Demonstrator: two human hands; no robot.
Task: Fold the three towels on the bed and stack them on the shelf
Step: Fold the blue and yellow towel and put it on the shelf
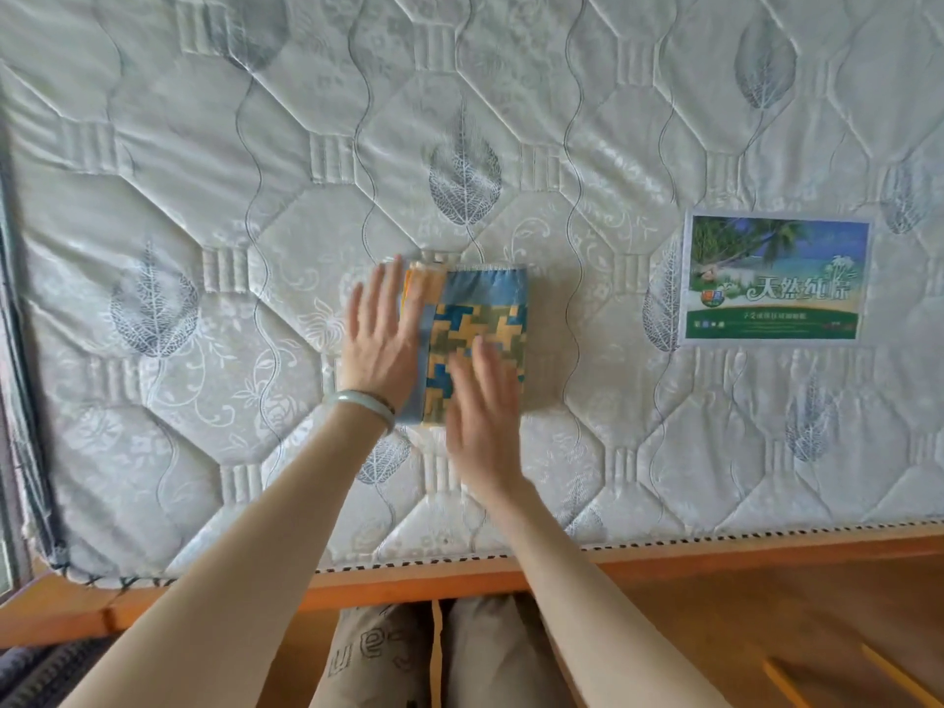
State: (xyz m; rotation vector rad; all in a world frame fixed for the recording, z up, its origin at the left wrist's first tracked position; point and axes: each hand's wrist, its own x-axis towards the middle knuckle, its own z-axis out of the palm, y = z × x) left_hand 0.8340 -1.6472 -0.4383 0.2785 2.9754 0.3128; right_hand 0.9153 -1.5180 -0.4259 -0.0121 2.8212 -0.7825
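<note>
A folded towel [485, 309] with a blue, yellow and green block pattern and a plain blue band lies in the middle of the bare quilted mattress [204, 247]. Edges of orange and yellow cloth [416, 283] stick out from under its left side, so it seems to lie on other folded cloth. My left hand [380, 344], with a pale bangle on the wrist, lies flat on the left edge of the pile, fingers spread. My right hand [482, 406] is flat on the near part of the towel, slightly blurred. Neither hand grips anything.
A printed label [776, 281] with a beach picture is sewn onto the mattress at the right. The wooden bed frame [715, 554] runs along the near edge, with wooden floor to its right. My legs in beige trousers [408, 656] show below. No shelf is in view.
</note>
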